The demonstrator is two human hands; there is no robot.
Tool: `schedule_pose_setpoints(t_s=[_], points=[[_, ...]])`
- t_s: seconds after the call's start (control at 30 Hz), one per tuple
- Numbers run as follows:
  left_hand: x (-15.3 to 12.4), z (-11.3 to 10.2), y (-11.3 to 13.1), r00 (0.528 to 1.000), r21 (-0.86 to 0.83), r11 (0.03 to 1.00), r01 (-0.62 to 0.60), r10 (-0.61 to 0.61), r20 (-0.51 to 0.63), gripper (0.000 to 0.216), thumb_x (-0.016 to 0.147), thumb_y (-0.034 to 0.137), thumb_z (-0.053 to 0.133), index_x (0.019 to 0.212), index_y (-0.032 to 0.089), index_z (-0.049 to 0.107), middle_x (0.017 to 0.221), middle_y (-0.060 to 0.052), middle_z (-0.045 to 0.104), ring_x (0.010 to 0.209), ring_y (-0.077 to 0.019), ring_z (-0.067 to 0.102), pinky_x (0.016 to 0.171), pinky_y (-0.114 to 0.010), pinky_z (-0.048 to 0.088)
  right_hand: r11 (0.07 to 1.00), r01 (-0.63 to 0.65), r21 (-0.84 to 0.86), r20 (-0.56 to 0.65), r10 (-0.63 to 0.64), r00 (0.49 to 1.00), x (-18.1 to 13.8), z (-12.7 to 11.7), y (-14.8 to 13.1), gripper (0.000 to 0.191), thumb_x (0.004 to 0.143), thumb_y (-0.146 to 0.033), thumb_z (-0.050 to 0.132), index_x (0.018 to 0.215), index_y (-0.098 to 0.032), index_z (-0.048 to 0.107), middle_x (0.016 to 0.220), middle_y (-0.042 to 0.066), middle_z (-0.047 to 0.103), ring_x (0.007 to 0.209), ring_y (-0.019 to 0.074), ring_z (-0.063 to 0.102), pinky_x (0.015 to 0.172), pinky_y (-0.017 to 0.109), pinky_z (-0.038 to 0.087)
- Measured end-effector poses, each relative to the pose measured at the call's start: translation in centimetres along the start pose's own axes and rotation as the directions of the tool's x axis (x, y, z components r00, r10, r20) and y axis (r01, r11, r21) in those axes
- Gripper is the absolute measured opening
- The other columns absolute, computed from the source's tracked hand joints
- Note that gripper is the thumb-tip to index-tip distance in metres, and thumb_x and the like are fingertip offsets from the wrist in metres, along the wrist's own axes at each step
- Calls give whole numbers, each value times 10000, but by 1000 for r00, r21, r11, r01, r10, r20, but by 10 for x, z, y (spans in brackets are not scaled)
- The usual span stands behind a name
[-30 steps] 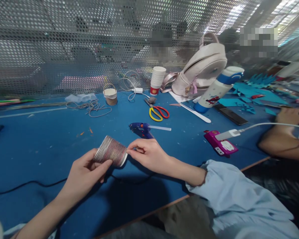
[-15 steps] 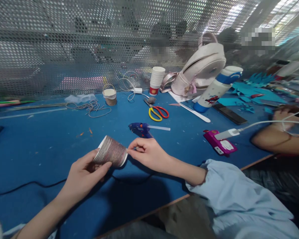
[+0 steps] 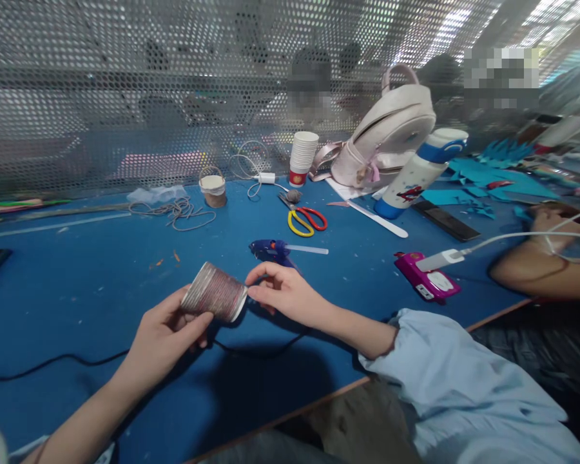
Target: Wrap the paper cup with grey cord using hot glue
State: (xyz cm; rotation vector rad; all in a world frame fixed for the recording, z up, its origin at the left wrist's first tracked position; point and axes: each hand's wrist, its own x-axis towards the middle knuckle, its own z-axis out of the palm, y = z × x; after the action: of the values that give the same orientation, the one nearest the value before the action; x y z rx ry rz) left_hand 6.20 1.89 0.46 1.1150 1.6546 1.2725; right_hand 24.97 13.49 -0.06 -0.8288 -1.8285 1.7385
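Observation:
A paper cup (image 3: 216, 293) wrapped in rows of grey and reddish string lies tilted on its side in the air over the table. My left hand (image 3: 169, 328) is closed around its left end, thumb in front and fingers underneath. At the cup's right rim, the thumb and index finger of my right hand (image 3: 283, 293) come together in a pinch; what they hold, if anything, is too small to make out. Just beyond my right hand lies a blue glue gun (image 3: 270, 248) with a clear glue stick (image 3: 307, 249) poking out of its back.
Scissors (image 3: 307, 220), stacked paper cups (image 3: 304, 154), a small string-wrapped bucket (image 3: 214, 191) and loose grey string (image 3: 181, 209) lie farther back. Rightward are a backpack (image 3: 391, 135), a bottle (image 3: 415, 174), a purple power strip (image 3: 426, 277) and another person's arm (image 3: 541, 270). A black cord (image 3: 67, 356) crosses the table.
My right hand's fingertips have shifted slightly upward along the cup's rim. The cup has turned a little in my left hand, which keeps its hold.

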Motion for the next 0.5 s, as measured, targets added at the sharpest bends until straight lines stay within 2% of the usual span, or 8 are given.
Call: schedule_pose_setpoints(t_s=[0.07,0.13,0.2,0.27,0.33,0.4,0.5], points=[[0,-1,-2,999,-42,999,25,-23,30,184,756,314,714,885,219,623,476,62,601,421,-119,528,443,-223,421,995,-77,70,83,71,994,1,1,5,280,795,-134,623,1069,-157,575,604,-82,561,463,63,487,449,175,401],[1,-2,-4,997,-79,996,40,-35,69,173,771,315,708,871,211,613,481,50,613,421,-117,529,439,-219,416,988,-109,113,132,94,987,3,5,10,407,746,-67,602,1134,-173,540,758,-44,634,487,61,542,429,170,421],[3,-4,-7,993,-103,993,51,-40,114,175,784,323,700,866,201,605,494,36,630,423,-114,531,447,-220,420,986,-108,127,131,91,987,4,8,14,403,744,-77,612,1124,-186,531,917,-3,651,539,69,592,422,178,443],[6,-4,-9,988,-95,994,60,-46,144,189,806,334,684,896,199,586,512,28,649,422,-109,528,458,-220,422,994,-71,83,86,64,994,5,10,17,343,775,-101,609,1101,-185,543,903,-3,644,568,79,603,449,191,466],[8,-4,-12,986,-60,996,62,-51,158,235,822,344,673,970,206,554,522,34,657,411,-108,522,449,-216,415,999,14,-38,14,-13,1000,5,10,19,308,792,-93,597,1087,-176,571,750,-41,610,558,86,573,490,199,464],[11,-2,-14,987,-34,998,61,-55,154,303,810,334,679,1035,219,513,530,51,653,400,-115,520,427,-214,405,967,140,-214,-45,-153,987,5,8,21,298,797,-79,592,1081,-167,603,681,-54,582,577,95,554,549,215,463],[13,0,-16,990,-45,997,63,-57,132,353,752,265,681,1045,232,487,556,66,655,419,-125,547,424,-219,422,846,313,-433,-32,-361,932,3,7,24,275,822,-92,590,1087,-156,628,849,12,656,691,115,585,675,257,497]])
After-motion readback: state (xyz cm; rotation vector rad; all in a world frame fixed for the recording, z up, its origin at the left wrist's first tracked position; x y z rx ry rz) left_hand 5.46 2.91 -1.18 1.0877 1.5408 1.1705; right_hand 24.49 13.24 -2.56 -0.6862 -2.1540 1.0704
